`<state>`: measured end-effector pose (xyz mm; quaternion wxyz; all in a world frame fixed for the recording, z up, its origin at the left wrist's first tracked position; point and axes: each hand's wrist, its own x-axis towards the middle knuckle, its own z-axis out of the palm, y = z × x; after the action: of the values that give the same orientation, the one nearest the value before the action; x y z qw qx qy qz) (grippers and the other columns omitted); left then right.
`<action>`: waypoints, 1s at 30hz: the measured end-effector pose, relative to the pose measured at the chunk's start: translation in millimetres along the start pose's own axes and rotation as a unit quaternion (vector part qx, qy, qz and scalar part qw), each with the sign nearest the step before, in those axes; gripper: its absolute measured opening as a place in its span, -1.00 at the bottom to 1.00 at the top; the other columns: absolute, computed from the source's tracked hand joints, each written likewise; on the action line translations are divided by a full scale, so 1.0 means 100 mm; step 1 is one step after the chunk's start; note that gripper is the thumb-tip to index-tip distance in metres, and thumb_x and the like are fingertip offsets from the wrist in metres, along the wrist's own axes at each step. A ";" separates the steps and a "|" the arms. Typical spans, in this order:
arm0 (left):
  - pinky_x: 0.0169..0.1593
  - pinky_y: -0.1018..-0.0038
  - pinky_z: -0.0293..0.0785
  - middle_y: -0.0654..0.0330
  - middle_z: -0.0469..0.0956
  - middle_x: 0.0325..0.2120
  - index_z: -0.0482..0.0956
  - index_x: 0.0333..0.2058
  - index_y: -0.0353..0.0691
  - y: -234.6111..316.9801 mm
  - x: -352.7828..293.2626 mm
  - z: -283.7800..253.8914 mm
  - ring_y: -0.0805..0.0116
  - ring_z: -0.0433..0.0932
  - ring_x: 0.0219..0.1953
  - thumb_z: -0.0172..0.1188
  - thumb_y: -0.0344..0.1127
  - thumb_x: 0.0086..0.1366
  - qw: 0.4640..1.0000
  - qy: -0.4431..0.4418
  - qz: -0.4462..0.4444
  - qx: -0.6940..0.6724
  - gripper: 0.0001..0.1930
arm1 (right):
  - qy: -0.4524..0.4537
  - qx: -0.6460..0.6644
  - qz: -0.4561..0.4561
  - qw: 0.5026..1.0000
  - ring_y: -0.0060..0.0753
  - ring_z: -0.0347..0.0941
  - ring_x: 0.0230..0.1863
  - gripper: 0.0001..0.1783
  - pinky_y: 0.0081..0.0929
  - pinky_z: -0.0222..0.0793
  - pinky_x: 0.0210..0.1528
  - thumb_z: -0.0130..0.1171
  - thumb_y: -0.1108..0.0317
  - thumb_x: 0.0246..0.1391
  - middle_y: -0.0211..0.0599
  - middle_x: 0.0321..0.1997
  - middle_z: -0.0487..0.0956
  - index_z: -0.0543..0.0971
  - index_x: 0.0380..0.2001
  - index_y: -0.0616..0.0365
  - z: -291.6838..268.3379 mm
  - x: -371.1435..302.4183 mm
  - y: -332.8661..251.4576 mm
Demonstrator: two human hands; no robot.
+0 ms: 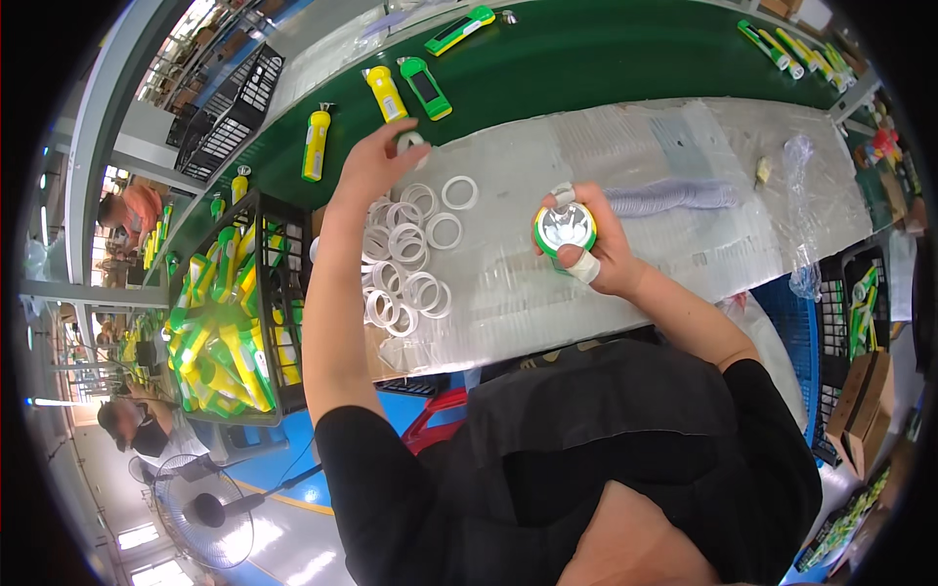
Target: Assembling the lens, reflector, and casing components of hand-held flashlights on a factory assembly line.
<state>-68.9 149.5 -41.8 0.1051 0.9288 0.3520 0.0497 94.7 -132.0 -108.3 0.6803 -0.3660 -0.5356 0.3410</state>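
Note:
My right hand [608, 249] is closed around a green and yellow flashlight [565, 227], whose clear lens and shiny reflector face up at me. White wraps cover its thumb and a finger. My left hand [376, 166] reaches to the far left of the table, fingers apart, beside a yellow flashlight [386, 95] lying on the green belt. Something white, probably a finger wrap, shows at its fingertips. Below that hand lie several loose white rings [406, 234]. Right of my right hand, a long row of stacked thin clear discs [674, 198] rests on the table.
More flashlights, such as a green one [426, 88], lie on the green belt [606, 59]. A black crate [283, 293] full of flashlights stands at the left. Crumpled clear plastic [799, 215] lies at the table's right. A cardboard box [858, 410] and a fan [205, 510] are farther off.

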 end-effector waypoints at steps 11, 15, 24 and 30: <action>-0.21 0.48 0.46 0.11 0.49 -0.13 0.66 -0.28 -0.17 1.45 -1.18 0.12 0.29 0.51 -0.15 0.55 -0.28 -0.15 0.858 0.259 0.305 -0.321 -0.61 | -0.008 -0.057 -0.063 0.996 -0.55 0.38 -0.10 -0.45 -0.49 0.34 -0.05 0.25 0.19 0.14 -0.34 -0.09 0.45 0.27 0.07 0.13 0.01 0.10 0.00; -0.43 0.48 0.31 0.17 0.51 -0.20 0.70 -0.23 -0.06 1.42 -1.13 0.15 0.32 0.48 -0.27 0.57 -0.21 -0.24 0.883 0.253 0.300 -0.258 -0.52 | 0.002 -0.049 -0.042 0.998 -0.55 0.37 -0.09 -0.47 -0.48 0.34 -0.04 0.22 0.15 0.17 -0.35 -0.08 0.44 0.26 0.07 0.12 0.01 0.09 -0.07; -0.32 0.45 0.34 0.20 0.52 -0.21 0.71 -0.23 -0.09 1.51 -1.19 -0.02 0.31 0.47 -0.26 0.54 -0.21 -0.18 0.911 0.188 0.284 -0.232 -0.56 | -0.021 -0.034 -0.061 0.997 -0.26 0.38 0.15 -0.19 -0.33 0.34 0.13 0.29 -0.03 0.09 -0.22 0.16 0.42 0.21 0.28 0.05 -0.22 0.20 -0.37; -0.28 0.39 0.42 0.18 0.53 -0.15 0.65 -0.16 -0.06 1.59 -1.09 0.03 0.20 0.53 -0.18 0.54 -0.26 -0.16 0.904 0.188 0.326 -0.205 -0.51 | -0.185 -0.427 -0.156 0.871 -0.09 0.51 -0.12 -0.45 -0.30 0.45 -0.15 0.48 0.26 -0.21 -0.16 -0.02 0.52 0.52 -0.11 0.19 -0.62 0.42 -1.01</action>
<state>-47.8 -39.0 -9.9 0.2034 0.9229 0.0253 0.3260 170.8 -154.3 -10.7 0.3907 -0.4628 -0.7951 0.0300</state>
